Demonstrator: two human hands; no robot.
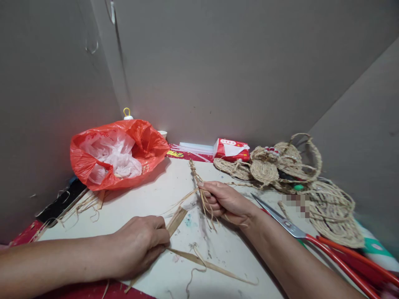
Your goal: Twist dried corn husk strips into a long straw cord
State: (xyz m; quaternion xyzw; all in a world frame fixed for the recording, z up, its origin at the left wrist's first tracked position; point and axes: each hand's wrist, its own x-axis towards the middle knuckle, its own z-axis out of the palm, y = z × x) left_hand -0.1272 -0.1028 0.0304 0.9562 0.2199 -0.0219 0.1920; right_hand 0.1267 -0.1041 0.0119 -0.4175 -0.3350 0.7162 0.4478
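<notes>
My right hand (226,203) is closed in a pinch on a straw braid (192,168). The braid's plaited end points up and away from me, and loose strands (207,205) fan out below the fingers. Low on the left, my left hand (141,245) rests at the board with its fingers curled round a flat tan straw strip (177,220). The strip's wide end sticks out past the fingertips; the part under the palm is hidden. Beside these fingers a thin, long straw strip (215,265) lies on the white board (174,195), along with a curly fibre (195,270).
Large red-handled scissors (288,226) lie beside my right forearm. Woven straw pieces (264,170) are heaped at the right, by a red tissue pack (232,150). A red plastic bag (149,143) stands back left, near loose straw strands (84,205). Grey walls (199,74) enclose the table.
</notes>
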